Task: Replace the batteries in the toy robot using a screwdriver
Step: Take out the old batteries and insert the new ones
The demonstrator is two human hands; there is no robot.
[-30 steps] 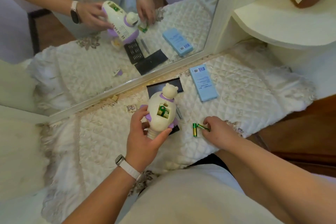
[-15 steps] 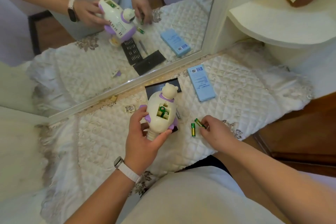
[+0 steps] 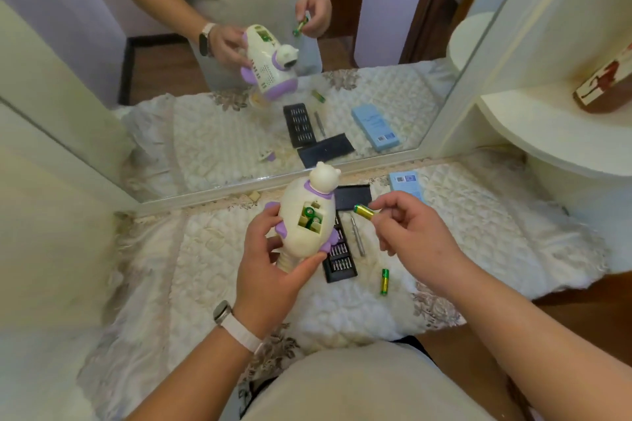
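My left hand [image 3: 270, 270] grips a cream and purple toy robot [image 3: 307, 215] by its lower body, back side up. Its battery compartment [image 3: 310, 217] is uncovered and shows green batteries inside. My right hand [image 3: 410, 232] pinches a green and gold battery [image 3: 364, 211] in the air just right of the toy. A second green battery [image 3: 384, 281] lies on the quilted cloth below. A slim screwdriver [image 3: 357, 237] lies on the cloth between the toy and my right hand.
A black bit tray [image 3: 340, 258] lies under the toy, its black lid [image 3: 354, 196] behind it. A light blue box [image 3: 405, 183] sits by the mirror [image 3: 239, 79], with a small cream piece [image 3: 254, 195] at the mirror's foot. A rounded white shelf [image 3: 547, 133] projects at right.
My right hand picked one battery off the cloth and raised it beside the toy's open compartment. The other battery stays on the cloth. The toy is held higher and closer.
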